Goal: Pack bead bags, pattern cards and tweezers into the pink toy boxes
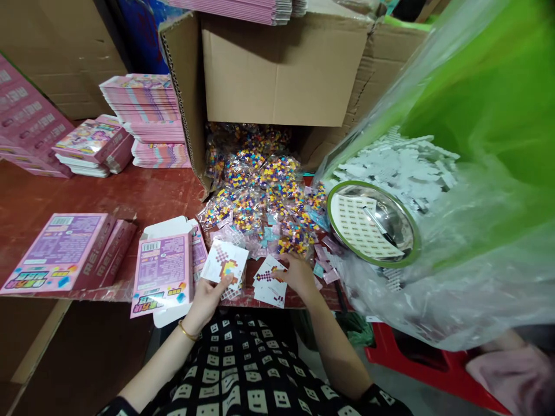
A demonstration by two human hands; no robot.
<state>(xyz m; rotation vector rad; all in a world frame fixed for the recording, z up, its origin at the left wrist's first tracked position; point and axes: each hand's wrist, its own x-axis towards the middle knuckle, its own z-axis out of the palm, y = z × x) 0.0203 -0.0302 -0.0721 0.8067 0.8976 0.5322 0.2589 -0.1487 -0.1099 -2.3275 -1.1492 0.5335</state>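
Note:
My left hand (209, 299) is closed on a white card (225, 261) printed with a pixel pattern, its thumb lying on the front. White peg grids show beneath that card. To the right, a few more printed cards (269, 282) lie fanned out at the table edge. My right hand (299, 278) pinches the edge of these cards, thumb on top; its other fingers are partly hidden. Just beyond both hands spreads a heap of clear bags of colourful small beads (260, 190), with small pink and blue packets (271, 233) in front.
A cardboard box (281, 69) stands behind the bead bags. Pink boxes (162, 268) lie at left, with stacked flat cartons (147, 121) behind. At right, a metal bowl (405, 216) holds a sticker sheet and pen, beside a plastic-lined green bag (489, 144) of white pieces. A red stool (433, 370) stands below.

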